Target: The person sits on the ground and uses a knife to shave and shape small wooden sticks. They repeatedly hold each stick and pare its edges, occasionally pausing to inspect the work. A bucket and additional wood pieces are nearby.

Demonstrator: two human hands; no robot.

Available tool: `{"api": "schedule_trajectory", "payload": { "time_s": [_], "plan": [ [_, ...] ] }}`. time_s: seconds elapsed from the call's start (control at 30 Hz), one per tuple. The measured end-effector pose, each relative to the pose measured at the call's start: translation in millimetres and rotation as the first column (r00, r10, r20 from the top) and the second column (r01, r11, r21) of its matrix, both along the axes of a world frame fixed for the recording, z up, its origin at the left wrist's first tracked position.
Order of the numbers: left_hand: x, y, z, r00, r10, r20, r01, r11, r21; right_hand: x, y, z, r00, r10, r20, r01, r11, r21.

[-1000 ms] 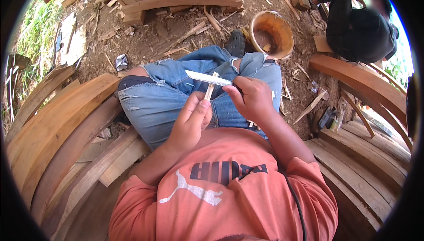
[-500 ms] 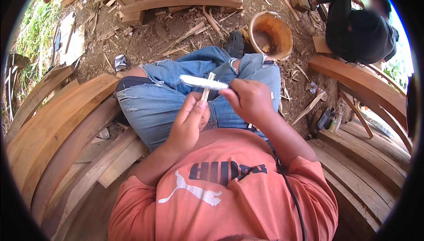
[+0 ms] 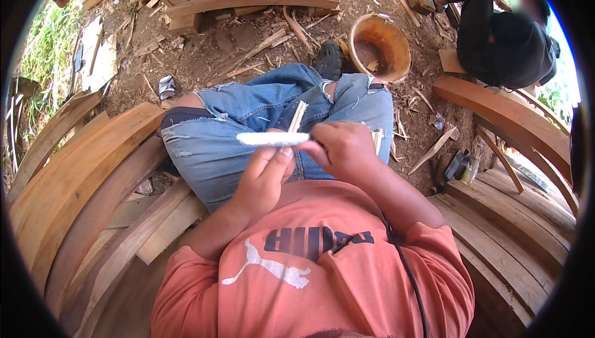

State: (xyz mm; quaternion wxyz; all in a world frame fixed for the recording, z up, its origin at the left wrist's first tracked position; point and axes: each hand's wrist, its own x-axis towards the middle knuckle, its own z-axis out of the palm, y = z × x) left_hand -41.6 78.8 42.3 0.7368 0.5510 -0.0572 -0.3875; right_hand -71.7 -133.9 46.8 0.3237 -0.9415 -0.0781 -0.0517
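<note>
My left hand (image 3: 268, 174) is closed round a thin strip of pale wood (image 3: 298, 117), its far end sticking up past the fingers over my lap. In my right hand (image 3: 343, 148) I grip a knife, and its bright blade (image 3: 269, 139) points left, lying across the strip just above my left thumb. The knife's handle is hidden in my fist. More pale wood strips (image 3: 377, 139) rest on my right thigh, partly covered by my right hand.
A yellowish bucket (image 3: 380, 50) stands on the chip-strewn ground ahead. Curved timber pieces (image 3: 102, 158) are stacked at my left, with planks (image 3: 496, 226) at my right. A wooden panelled frame (image 3: 254, 0) is at the top. Another person (image 3: 514, 47) in dark clothes sits at the far right.
The knife blade has moved down the wood strip toward my left thumb and slightly left, turning more level. My right hand came down with it; my left hand keeps hold of the strip.
</note>
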Motion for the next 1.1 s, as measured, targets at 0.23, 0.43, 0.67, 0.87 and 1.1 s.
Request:
{"api": "schedule_trajectory", "payload": {
  "time_s": [0.23, 0.43, 0.67, 0.87, 1.1],
  "plan": [
    [1, -3, 2, 0.999, 0.028, -0.036, -0.029, 0.999, -0.025, 2, -4, -7, 0.999, -0.012, 0.036, 0.014, 0.999, -0.048],
    [-1, -2, 6, 0.984, -0.008, -0.18, -0.008, 0.996, -0.091, 10, -13, -7, 0.99, -0.142, 0.01, 0.143, 0.987, -0.07],
    [8, 0, -3, 0.979, -0.012, -0.206, -0.012, 0.993, -0.114, 6, 6, -3, 0.998, -0.052, 0.033, 0.052, 0.999, 0.002],
    [10, -2, 3, 0.985, 0.003, -0.172, -0.019, 0.996, -0.088, 6, 7, -2, 0.997, -0.059, 0.055, 0.061, 0.998, -0.029],
    [9, 0, 0, 0.976, -0.011, -0.218, -0.017, 0.992, -0.126, 6, 3, 0, 0.995, -0.019, 0.099, 0.022, 0.999, -0.023]
  ]
}}
